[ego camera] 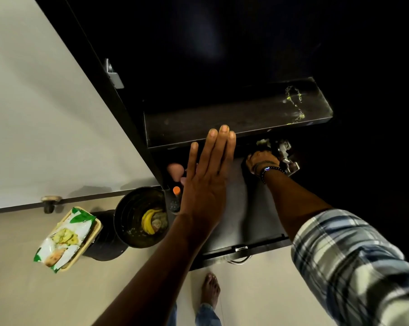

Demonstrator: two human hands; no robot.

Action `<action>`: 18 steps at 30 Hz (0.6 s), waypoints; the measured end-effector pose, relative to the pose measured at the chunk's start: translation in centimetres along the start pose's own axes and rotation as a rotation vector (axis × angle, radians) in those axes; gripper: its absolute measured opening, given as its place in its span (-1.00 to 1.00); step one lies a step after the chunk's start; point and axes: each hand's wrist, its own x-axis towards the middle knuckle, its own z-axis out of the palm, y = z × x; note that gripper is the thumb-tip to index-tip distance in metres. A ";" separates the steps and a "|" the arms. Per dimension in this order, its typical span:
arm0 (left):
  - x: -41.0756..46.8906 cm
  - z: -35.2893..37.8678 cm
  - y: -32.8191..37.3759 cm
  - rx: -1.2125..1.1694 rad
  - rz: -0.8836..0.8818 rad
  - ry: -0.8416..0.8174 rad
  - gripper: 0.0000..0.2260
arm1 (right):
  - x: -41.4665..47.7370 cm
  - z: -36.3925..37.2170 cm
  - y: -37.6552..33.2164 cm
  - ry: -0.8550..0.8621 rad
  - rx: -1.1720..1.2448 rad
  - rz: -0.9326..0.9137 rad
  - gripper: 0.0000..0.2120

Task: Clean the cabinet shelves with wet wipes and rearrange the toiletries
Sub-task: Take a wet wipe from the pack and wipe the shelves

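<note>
I look down into a dark open cabinet. Its upper black shelf is dusty, with a yellow-green streak near its right end. My left hand is flat and open, fingers together, fingertips at that shelf's front edge. My right hand reaches onto the lower shelf at its back right, closed on a pale wad that looks like a wet wipe, next to a metal hinge. A dark bottle with an orange cap and a pink object stand at the lower shelf's left, partly hidden by my left hand.
A black waste bin with a banana peel stands on the floor left of the cabinet. A green and white wipes pack lies on a tan tray atop a black stool. The white cabinet door hangs open to the left. My bare foot is below.
</note>
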 end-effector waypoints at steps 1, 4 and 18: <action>0.0 0.0 0.0 -0.006 -0.001 0.000 -0.12 | 0.1 0.1 -0.1 -0.008 -0.011 -0.020 -0.55; 0.0 -0.2 -0.1 -0.004 0.002 -0.013 -0.15 | -0.4 -0.3 0.5 0.008 -0.053 -0.082 -0.55; 0.1 0.0 0.1 -0.008 -0.032 -0.025 -0.14 | -1.0 -2.5 -0.1 -0.012 0.011 -0.119 -0.62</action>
